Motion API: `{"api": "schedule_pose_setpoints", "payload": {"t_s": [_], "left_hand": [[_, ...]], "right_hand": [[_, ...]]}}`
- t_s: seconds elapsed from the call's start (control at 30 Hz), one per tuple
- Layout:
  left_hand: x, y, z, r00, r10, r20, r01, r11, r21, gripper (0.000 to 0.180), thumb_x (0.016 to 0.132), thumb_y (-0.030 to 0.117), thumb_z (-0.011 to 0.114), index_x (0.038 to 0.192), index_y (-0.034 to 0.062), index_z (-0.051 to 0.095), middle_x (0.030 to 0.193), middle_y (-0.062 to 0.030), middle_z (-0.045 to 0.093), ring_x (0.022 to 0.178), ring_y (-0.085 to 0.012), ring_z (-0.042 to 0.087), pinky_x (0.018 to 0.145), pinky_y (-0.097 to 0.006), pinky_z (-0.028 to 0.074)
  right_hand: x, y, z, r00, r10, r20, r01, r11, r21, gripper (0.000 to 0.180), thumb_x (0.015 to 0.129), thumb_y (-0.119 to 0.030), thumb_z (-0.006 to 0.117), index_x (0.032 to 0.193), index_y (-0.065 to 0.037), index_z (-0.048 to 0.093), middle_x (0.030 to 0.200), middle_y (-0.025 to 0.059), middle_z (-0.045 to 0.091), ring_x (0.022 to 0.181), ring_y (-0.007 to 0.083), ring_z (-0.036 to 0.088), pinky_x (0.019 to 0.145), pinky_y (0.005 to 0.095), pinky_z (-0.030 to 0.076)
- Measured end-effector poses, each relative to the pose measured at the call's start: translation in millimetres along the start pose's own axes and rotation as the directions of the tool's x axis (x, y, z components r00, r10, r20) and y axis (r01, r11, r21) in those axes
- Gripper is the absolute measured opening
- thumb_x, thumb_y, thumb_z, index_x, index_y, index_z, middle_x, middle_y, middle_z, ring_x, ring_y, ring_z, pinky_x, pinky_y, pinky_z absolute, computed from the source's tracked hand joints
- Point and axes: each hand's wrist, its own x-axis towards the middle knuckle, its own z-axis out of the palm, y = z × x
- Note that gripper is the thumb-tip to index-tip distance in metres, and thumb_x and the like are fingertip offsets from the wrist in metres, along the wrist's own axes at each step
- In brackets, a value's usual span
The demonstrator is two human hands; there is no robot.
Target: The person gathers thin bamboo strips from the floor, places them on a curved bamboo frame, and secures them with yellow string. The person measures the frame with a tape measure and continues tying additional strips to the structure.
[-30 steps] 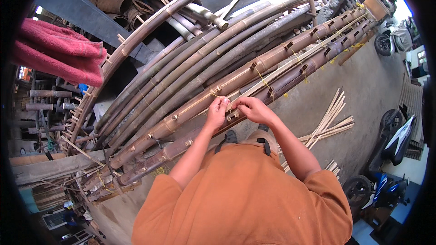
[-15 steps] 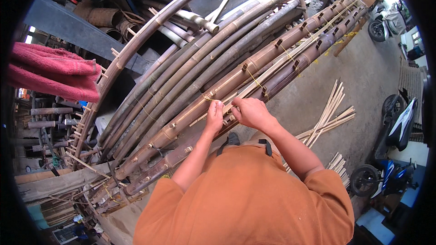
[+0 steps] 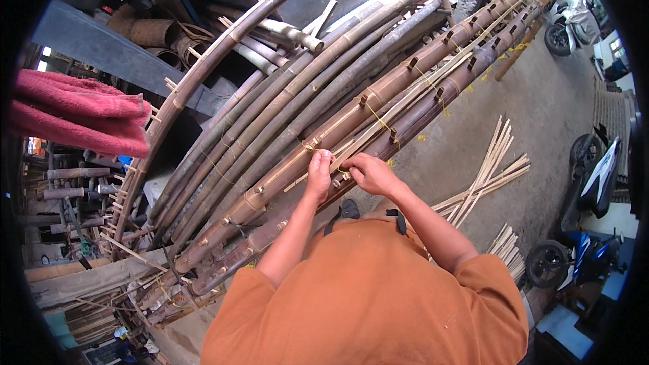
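Note:
Two brown bamboo poles, the upper pole point(image 3: 324, 133) and the lower pole point(image 3: 416, 111), run side by side diagonally before me, with short pegs standing out of them. Light bamboo strips point(image 3: 372, 132) lie lengthwise between the two. A thin yellow string point(image 3: 311, 148) loops around a peg on the upper pole. My left hand point(image 3: 319, 176) is closed, thumb and finger pinched on this string. Close beside it, over the lower pole, my right hand point(image 3: 372, 174) has its fingers curled together on the string's other part, mostly hidden by the fingers.
More long bamboo poles point(image 3: 270, 105) are stacked beyond. A curved pegged pole point(image 3: 182, 94) and a red towel point(image 3: 81, 111) are at the left. Loose split strips point(image 3: 483, 172) lie on the floor at the right, near parked motorcycles point(image 3: 591, 176).
My right hand has lowered slightly and moved a little left, toward the left hand. The left hand stays nearly in place at the string.

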Motion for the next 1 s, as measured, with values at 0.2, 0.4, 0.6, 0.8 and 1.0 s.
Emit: {"api": "schedule_pose_setpoints", "payload": {"t_s": [0.2,0.4,0.6,0.8,1.0], "left_hand": [[1.1,-4.0,-2.2,0.999,0.044,0.016,-0.044,0.999,0.009,0.022,0.108,0.026,0.046,0.098,0.0089,0.055,0.094,0.0010,0.054,0.089,-0.0075,0.049,0.086,-0.025,0.041],[0.7,-1.0,-1.2,1.000,0.029,-0.002,-0.029,0.998,-0.047,0.019,0.108,0.023,0.048,0.098,0.0085,0.056,0.091,0.0016,0.054,0.085,-0.0070,0.049,0.082,-0.024,0.042],[-2.4,4.4,3.0,0.994,0.073,-0.082,-0.076,0.997,-0.030,0.020,0.107,0.023,0.051,0.098,0.0075,0.059,0.089,0.0000,0.060,0.083,-0.0084,0.055,0.081,-0.025,0.045],[13.2,108.2,13.5,0.975,0.183,-0.123,-0.194,0.977,-0.089,0.020,0.106,0.023,0.052,0.100,0.0062,0.060,0.077,0.0005,0.057,0.074,-0.0096,0.057,0.075,-0.026,0.049],[122.4,81.0,-29.4,0.918,0.386,-0.089,-0.183,0.613,0.769,0.027,0.103,0.028,0.050,0.098,0.0036,0.060,0.079,-0.0175,0.067,0.072,-0.0344,0.065,0.069,-0.042,0.052]], "right_hand": [[-3.4,4.9,14.5,0.998,-0.056,-0.002,0.056,0.996,0.073,0.029,0.094,-0.013,0.050,0.116,-0.009,0.068,0.119,0.0121,0.065,0.107,0.0363,0.063,0.091,0.0447,0.051],[-7.2,-23.9,-5.7,0.998,0.063,-0.031,-0.066,0.990,-0.127,0.025,0.092,-0.020,0.053,0.106,-0.008,0.070,0.098,0.0177,0.069,0.094,0.0395,0.067,0.083,0.0489,0.053],[-16.7,-75.5,-44.5,0.999,0.044,-0.029,-0.046,0.997,-0.067,0.024,0.090,-0.024,0.054,0.089,-0.003,0.067,0.075,0.0216,0.068,0.079,0.0430,0.067,0.076,0.0537,0.053],[-64.3,-42.9,-16.8,0.983,0.117,0.144,-0.093,0.982,-0.166,0.019,0.091,-0.021,0.054,0.094,-0.006,0.065,0.081,0.0231,0.069,0.079,0.0449,0.066,0.071,0.0562,0.052],[-70.1,10.7,33.6,0.980,0.200,-0.013,-0.200,0.978,-0.066,0.017,0.094,-0.022,0.056,0.101,-0.010,0.066,0.087,0.0219,0.070,0.085,0.0444,0.066,0.075,0.0562,0.051]]}}
